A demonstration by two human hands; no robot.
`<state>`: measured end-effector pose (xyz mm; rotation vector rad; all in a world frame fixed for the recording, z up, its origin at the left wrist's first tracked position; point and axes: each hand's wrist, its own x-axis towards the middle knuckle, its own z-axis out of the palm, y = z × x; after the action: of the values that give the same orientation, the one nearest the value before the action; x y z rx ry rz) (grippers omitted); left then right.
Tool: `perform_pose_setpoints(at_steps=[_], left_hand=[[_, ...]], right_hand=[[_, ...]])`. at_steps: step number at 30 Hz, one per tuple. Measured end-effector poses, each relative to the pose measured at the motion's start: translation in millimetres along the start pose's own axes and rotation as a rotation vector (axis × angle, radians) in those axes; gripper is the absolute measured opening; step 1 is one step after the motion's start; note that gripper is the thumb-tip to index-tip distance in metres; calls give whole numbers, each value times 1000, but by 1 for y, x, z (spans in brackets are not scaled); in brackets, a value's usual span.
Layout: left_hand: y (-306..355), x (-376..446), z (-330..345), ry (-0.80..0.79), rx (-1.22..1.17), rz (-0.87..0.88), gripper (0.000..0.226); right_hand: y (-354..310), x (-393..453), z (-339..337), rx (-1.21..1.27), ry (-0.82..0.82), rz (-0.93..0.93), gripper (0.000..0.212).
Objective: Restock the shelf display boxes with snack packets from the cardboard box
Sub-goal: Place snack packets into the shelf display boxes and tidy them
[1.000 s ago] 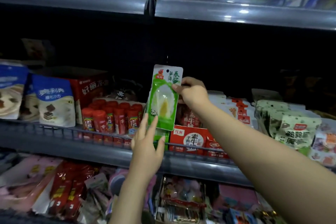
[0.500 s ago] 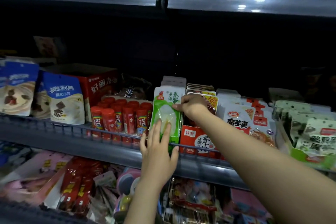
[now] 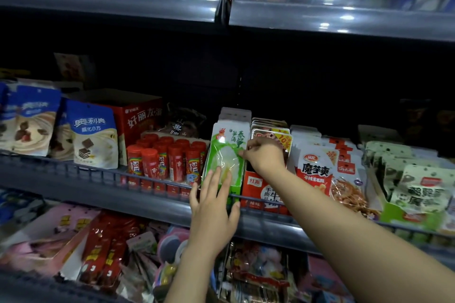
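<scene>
A green and white snack packet (image 3: 227,152) stands upright at the front of a green display box (image 3: 234,190) on the middle shelf, with more packets of the same kind stacked behind it. My right hand (image 3: 264,156) pinches the packet's right edge near the top. My left hand (image 3: 213,206) lies flat with straight fingers against the packet's lower front and the box. The cardboard box is out of view.
Left of the box stand red tubes (image 3: 167,161) and blue biscuit bags (image 3: 94,135). On the right are a red display box (image 3: 261,193), red-and-white packets (image 3: 316,170) and green-white packets (image 3: 418,189). A wire rail (image 3: 98,174) fronts the shelf. Another shelf (image 3: 339,19) hangs above.
The green packet has come down from above the shelf into the front of its display box. My left hand moved up against its front; my right hand followed it down.
</scene>
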<state>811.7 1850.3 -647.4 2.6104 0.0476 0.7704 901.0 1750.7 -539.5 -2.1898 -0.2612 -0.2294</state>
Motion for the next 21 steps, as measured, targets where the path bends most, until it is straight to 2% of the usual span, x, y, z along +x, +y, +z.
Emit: perform_pose_setpoints(at_steps=[3, 7, 10, 15, 21], left_hand=[[9, -4, -5, 13, -50, 11, 61], [30, -21, -14, 112, -205, 58, 53], [47, -44, -19, 131, -290, 49, 44], [81, -92, -16, 24, -404, 15, 35], [110, -154, 32, -239, -474, -17, 29]], right_hand=[[3, -21, -10, 55, 90, -92, 22], [16, -66, -31, 68, 167, -239, 22], [33, -108, -46, 106, 186, -251, 21], [78, -172, -65, 135, 192, -155, 16], [163, -244, -70, 138, 196, 33, 13]])
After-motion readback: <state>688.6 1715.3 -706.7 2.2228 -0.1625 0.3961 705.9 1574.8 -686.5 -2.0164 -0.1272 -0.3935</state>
